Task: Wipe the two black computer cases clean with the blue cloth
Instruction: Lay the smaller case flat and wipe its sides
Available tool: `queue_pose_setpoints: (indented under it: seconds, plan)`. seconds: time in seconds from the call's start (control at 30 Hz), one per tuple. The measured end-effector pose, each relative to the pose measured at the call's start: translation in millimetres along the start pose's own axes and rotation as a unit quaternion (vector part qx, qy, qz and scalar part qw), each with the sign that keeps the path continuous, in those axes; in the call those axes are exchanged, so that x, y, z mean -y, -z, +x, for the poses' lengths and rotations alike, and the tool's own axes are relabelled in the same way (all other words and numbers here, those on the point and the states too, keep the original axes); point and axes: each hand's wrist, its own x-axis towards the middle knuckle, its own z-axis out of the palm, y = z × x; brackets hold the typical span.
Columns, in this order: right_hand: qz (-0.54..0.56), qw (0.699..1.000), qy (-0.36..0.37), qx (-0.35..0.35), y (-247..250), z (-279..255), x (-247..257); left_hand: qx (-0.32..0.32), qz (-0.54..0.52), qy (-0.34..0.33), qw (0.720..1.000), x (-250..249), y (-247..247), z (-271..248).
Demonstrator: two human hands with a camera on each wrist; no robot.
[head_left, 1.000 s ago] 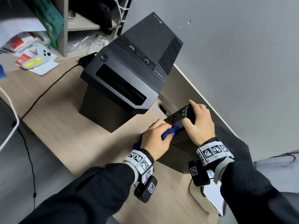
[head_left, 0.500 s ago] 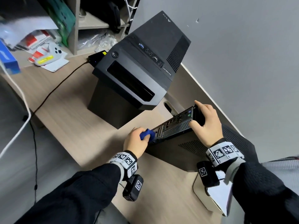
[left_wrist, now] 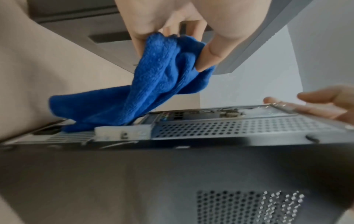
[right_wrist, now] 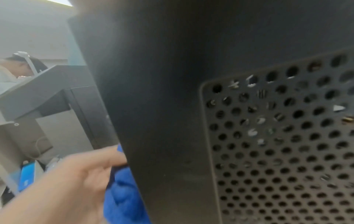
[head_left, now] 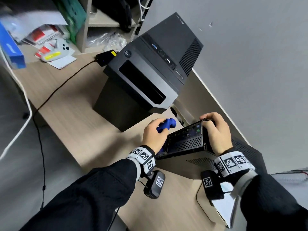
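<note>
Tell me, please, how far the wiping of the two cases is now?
Finished surfaces cannot be judged. In hand: the left hand grips the blue cloth against the port panel of the near case, which the right hand steadies. Left: the tall case stands untouched now.

Left hand [head_left: 154, 133]: back up, fingers [left_wrist: 208, 56] and thumb curled, pinching bunched blue cloth [left_wrist: 153, 87]. Right hand [head_left: 215, 130]: back up, fingers hooked over far upper edge of small black case [head_left: 188, 142], thumb against its near corner. Both forearms in black sleeves, extended forward side by side; marker-patterned band and black camera pod at each wrist.
</note>
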Motion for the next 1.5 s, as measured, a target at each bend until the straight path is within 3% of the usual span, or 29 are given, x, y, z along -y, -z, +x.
queue_pose_setpoints:
  seconds: [0.13, 0.2, 0.3, 0.4, 0.5, 0.57, 0.67, 0.7, 0.87, 0.93, 1.03, 1.1, 1.27, 1.33, 1.43, 1.5]
  plan:
    - [0.001, 1.0, 0.021, -0.011, -1.3, -0.9, -0.3, 0.099, 0.016, -0.172, 0.98, -15.3, -25.7, 4.5]
    - [0.0, 1.0, 0.029, -0.012, -1.6, -0.5, 0.6, 0.13, 0.011, -0.185, 0.974, -14.1, -38.0, 10.9]
    - [-0.003, 0.999, 0.034, -0.008, -1.1, -0.8, 1.6, 0.155, -0.007, -0.113, 0.981, 8.1, -36.5, 27.9]
    - [-0.001, 0.999, 0.037, -0.007, -1.5, -0.7, 1.5, 0.173, 0.064, -0.022, 0.983, 51.6, -15.2, 41.8]
    - [-0.007, 0.999, 0.033, -0.009, -2.0, -0.1, 2.2, 0.199, 0.167, 0.109, 0.96, 96.3, 14.5, 43.0]
    - [-0.022, 0.999, 0.028, -0.015, -1.1, -1.2, 2.0, 0.165, 0.218, 0.149, 0.95, 113.6, 29.7, 37.5]
    - [-0.07, 0.997, 0.019, -0.017, -1.5, -2.1, 4.5, 0.029, 0.174, 0.163, 0.971, 102.6, 35.8, 41.8]
    - [-0.103, 0.995, 0.013, -0.008, -2.8, -1.4, 6.5, 0.011, 0.148, 0.155, 0.977, 94.3, 30.3, 45.8]
    - [-0.259, 0.965, -0.026, 0.028, -13.3, 9.9, 20.4, 0.146, 0.041, 0.076, 0.985, 70.6, -13.8, 41.9]
    - [-0.266, 0.963, -0.029, 0.027, -14.0, 10.4, 22.4, 0.127, 0.099, 0.097, 0.982, 86.7, -9.6, 35.4]
    - [-0.246, 0.968, -0.039, 0.02, -11.0, 8.0, 25.2, 0.151, 0.223, 0.149, 0.952, 127.9, 10.4, 23.8]
    - [-0.227, 0.973, -0.042, 0.014, -10.9, 7.2, 28.9, 0.163, 0.194, 0.153, 0.955, 136.2, 18.9, 14.4]
    - [-0.201, 0.978, -0.046, 0.005, -8.5, 5.4, 31.2, 0.079, 0.077, 0.051, 0.993, 80.2, 9.3, -22.1]
    - [-0.205, 0.978, -0.043, 0.004, -8.5, 5.2, 30.0, 0.052, 0.082, -0.048, 0.994, 57.5, 4.5, -49.8]
    - [-0.215, 0.976, -0.043, 0.006, -9.1, 5.0, 30.0, 0.064, 0.134, -0.247, 0.958, 44.8, -5.3, -97.9]
    - [-0.216, 0.975, -0.043, 0.004, -8.7, 4.6, 29.8, 0.094, 0.168, -0.307, 0.932, 68.0, -8.1, -110.0]
